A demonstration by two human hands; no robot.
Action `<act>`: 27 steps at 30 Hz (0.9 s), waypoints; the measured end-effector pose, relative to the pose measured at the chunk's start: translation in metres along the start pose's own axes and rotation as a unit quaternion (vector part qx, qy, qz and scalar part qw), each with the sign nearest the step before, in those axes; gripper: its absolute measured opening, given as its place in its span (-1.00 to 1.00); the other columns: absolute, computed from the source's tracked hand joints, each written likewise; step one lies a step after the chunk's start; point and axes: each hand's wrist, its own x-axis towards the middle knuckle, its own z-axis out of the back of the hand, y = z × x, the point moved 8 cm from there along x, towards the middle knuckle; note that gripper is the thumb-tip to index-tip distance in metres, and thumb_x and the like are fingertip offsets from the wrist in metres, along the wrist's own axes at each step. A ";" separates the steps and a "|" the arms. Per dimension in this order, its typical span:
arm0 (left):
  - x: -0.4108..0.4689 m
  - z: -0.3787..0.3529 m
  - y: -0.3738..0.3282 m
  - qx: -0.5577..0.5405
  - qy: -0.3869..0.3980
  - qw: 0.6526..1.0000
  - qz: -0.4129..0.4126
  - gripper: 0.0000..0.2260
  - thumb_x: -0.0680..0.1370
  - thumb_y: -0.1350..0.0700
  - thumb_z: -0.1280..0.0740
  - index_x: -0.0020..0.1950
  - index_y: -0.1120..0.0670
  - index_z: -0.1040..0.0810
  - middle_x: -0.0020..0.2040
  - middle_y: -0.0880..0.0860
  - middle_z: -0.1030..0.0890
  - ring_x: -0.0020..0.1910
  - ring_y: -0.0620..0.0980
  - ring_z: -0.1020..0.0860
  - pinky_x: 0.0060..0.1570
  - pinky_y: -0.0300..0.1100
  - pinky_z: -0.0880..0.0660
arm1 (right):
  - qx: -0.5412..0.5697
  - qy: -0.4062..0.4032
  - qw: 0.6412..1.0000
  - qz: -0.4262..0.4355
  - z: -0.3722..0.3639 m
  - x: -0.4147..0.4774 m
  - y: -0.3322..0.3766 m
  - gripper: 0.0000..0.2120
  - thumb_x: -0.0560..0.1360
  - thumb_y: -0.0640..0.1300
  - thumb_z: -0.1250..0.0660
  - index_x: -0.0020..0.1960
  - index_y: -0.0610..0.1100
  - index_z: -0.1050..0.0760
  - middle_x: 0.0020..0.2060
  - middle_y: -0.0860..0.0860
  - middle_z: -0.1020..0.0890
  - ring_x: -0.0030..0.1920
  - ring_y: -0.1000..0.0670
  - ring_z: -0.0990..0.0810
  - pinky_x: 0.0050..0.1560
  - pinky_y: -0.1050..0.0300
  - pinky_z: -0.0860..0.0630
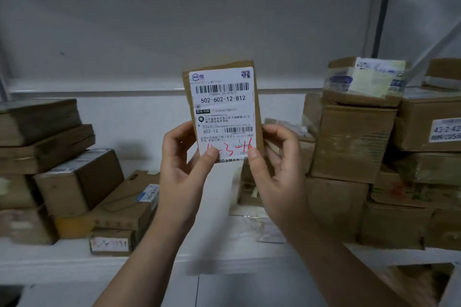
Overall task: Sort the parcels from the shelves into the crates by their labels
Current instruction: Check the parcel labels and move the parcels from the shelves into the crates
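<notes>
- step in hand: label check. you hold the parcel (222, 97) upright in front of the shelf (149, 263), above its edge, label (222, 117) facing you.
- left hand (180, 169): thumb pressed on the label's lower left corner, fingers curled behind the parcel, clamped on it.
- right hand (275, 169): thumb on the lower right corner, fingers wrapped round the right edge.
- both thumbs partly cover the red code (230, 148).
- next move, as judged: uncover and read the code, then match it to a crate. no crate is in view, so expect to turn away from the boxes (349, 142).
</notes>
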 end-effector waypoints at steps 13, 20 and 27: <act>-0.026 0.164 0.016 0.247 -0.014 0.963 0.106 -0.50 0.48 -0.02 -0.34 0.41 -0.07 -0.35 0.24 -0.17 -0.56 0.22 -0.22 -0.51 0.18 -0.14 -0.50 | -0.045 0.156 0.984 -0.071 -0.165 -0.070 -0.049 -0.32 0.48 0.03 -0.37 0.46 0.32 -0.10 0.40 0.06 -0.35 0.40 0.06 -0.35 0.33 -0.05 -0.42; -0.004 0.209 0.012 0.454 0.047 0.890 0.025 -0.61 0.52 0.10 -0.38 0.33 -0.07 -0.42 0.17 -0.13 -0.44 -0.01 -0.33 -0.49 -0.07 -0.54 -0.38 | -0.093 0.111 0.986 -0.085 -0.216 -0.070 -0.061 -0.52 0.48 -0.21 -0.39 0.35 0.04 -0.38 0.27 -0.03 -0.45 0.24 0.23 -0.40 0.19 0.43 -0.41; 0.038 0.224 0.027 0.569 0.131 0.812 0.016 -0.66 0.58 0.19 -0.25 0.37 0.06 -0.43 0.28 0.05 -0.41 0.08 0.04 -0.52 -0.05 -0.16 -0.43 | -0.211 0.088 0.960 -0.160 -0.250 -0.054 -0.082 -0.57 0.53 -0.04 -0.35 0.37 0.00 -0.37 0.25 0.05 -0.52 0.19 0.06 -0.50 0.10 0.24 -0.45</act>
